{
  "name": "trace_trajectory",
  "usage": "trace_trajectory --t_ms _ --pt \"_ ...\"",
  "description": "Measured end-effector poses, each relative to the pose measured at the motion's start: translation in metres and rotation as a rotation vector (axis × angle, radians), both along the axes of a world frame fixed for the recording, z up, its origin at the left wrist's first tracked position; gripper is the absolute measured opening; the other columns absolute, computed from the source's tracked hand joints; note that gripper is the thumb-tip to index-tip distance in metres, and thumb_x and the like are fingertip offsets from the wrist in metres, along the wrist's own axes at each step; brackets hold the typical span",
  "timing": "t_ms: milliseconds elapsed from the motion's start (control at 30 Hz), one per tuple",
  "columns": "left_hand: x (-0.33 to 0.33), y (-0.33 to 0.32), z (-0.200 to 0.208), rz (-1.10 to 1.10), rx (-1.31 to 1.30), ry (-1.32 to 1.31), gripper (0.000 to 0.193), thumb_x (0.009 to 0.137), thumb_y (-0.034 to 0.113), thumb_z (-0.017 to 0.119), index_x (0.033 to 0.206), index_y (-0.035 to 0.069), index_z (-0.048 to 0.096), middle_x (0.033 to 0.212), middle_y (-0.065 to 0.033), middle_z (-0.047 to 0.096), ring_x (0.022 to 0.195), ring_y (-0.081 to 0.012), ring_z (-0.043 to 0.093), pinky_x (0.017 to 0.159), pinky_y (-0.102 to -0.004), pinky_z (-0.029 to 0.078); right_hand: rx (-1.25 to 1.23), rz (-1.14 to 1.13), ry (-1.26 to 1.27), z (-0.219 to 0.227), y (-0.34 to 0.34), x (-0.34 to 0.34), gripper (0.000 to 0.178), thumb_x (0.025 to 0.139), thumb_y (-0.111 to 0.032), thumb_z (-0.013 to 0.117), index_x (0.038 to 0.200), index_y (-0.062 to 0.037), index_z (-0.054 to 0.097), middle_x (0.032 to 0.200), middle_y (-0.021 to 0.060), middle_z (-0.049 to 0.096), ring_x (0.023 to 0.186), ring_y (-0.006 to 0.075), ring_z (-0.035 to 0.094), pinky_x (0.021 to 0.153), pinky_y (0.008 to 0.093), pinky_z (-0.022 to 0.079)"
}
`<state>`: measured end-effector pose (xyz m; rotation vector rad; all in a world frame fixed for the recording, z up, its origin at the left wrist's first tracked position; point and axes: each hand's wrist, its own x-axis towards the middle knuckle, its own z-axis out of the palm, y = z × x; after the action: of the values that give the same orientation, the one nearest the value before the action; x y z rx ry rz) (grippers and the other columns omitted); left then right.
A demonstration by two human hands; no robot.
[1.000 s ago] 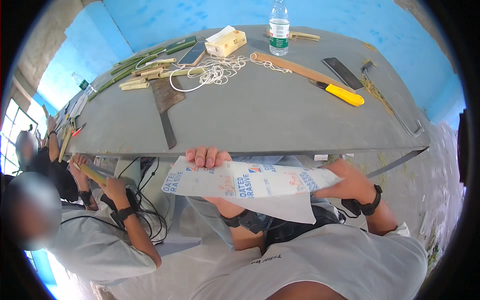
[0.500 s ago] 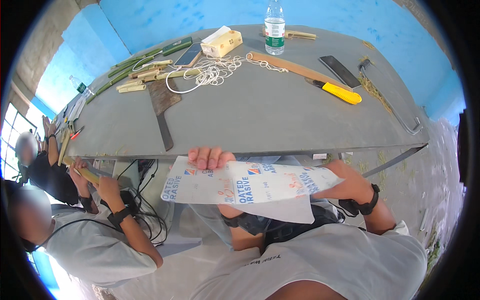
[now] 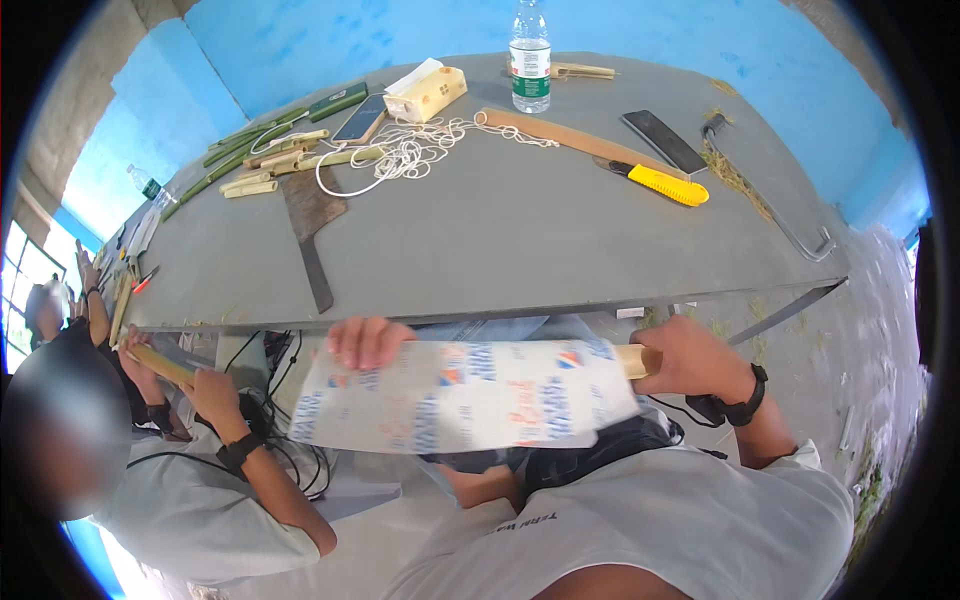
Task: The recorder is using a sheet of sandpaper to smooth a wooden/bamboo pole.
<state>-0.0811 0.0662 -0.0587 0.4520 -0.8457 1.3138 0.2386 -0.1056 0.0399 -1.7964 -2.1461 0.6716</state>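
Note:
A sheet of sandpaper (image 3: 470, 395), its white backing printed in blue, red and orange, lies in front of me below the table's near edge. My left hand (image 3: 370, 343) has its fingers over the sheet's upper left edge, closed on it; the thumb is hidden behind the sheet. At the sheet's right end, my right hand (image 3: 695, 360) is wrapped round a pale bamboo piece (image 3: 636, 361). Only a short length of the bamboo shows between hand and sheet; the rest is hidden by the sandpaper.
On the grey table (image 3: 450, 240) lie a cleaver (image 3: 312, 230), a yellow-handled knife (image 3: 668, 185), a wooden strip (image 3: 560, 135), white cord (image 3: 405, 152), two phones, a tissue box (image 3: 427, 95), a bottle (image 3: 530, 60), bamboo pieces and a hacksaw frame (image 3: 760, 195). At left, a co-worker holds bamboo (image 3: 162, 364).
My left hand has moved left and slightly down, with the sandpaper. A bit of bamboo at my right hand has come into sight. The whole view has shifted slightly.

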Motion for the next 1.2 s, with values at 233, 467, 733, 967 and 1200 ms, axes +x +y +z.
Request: trace_trajectory --t_ms 233,467,733,967,1200 --pt "0.037 -0.015 0.014 -0.077 -0.052 -0.055 0.02 0.101 0.025 0.053 0.112 0.01 0.06 0.093 -0.0029 0.063 0.088 -0.0168 0.061 0.083 -0.0312 0.049 -0.027 -0.011 0.036 -0.003 0.0 -0.008 0.032 0.074 -0.025 0.076 0.096 -0.0028 0.069 0.079 0.0219 0.066 0.075 0.0429 0.064 0.068 0.0452 0.052" --pt "0.093 -0.028 0.022 -0.175 -0.109 0.049 0.025 0.103 0.029 0.052 0.119 0.011 0.058 0.102 -0.0037 0.066 0.095 -0.0179 0.06 0.092 -0.0362 0.047 -0.01 -0.001 0.134 0.01 0.002 -0.013 0.027 0.084 -0.018 0.075 0.098 0.0002 0.062 0.085 0.0219 0.068 0.08 0.0415 0.067 0.069 0.0433 0.052" --pt "0.107 -0.058 0.04 -0.024 -0.181 0.209 0.036 0.101 0.042 0.055 0.121 0.012 0.056 0.101 -0.0048 0.063 0.094 -0.0199 0.058 0.092 -0.0369 0.044 0.099 -0.018 0.248 0.0 0.007 -0.022 0.028 0.08 -0.018 0.076 0.095 -0.0005 0.06 0.079 0.0214 0.066 0.076 0.0418 0.065 0.065 0.0436 0.051" --pt "0.065 -0.044 0.042 0.096 -0.365 0.147 0.035 0.101 0.041 0.052 0.119 0.01 0.053 0.098 -0.0066 0.059 0.091 -0.0212 0.056 0.09 -0.0357 0.041 0.136 -0.135 -0.025 -0.007 0.003 -0.01 0.034 0.068 -0.031 0.076 0.077 -0.0027 0.06 0.067 0.0184 0.062 0.065 0.0415 0.061 0.061 0.0461 0.05" --pt "0.018 -0.034 0.037 0.173 -0.291 0.058 0.034 0.099 0.039 0.054 0.119 0.01 0.053 0.098 -0.0068 0.058 0.092 -0.0213 0.055 0.093 -0.0372 0.042 0.116 -0.111 -0.081 -0.011 -0.004 0.002 0.034 0.065 -0.028 0.078 0.083 -0.0025 0.067 0.069 0.0209 0.06 0.066 0.0418 0.06 0.06 0.043 0.049"
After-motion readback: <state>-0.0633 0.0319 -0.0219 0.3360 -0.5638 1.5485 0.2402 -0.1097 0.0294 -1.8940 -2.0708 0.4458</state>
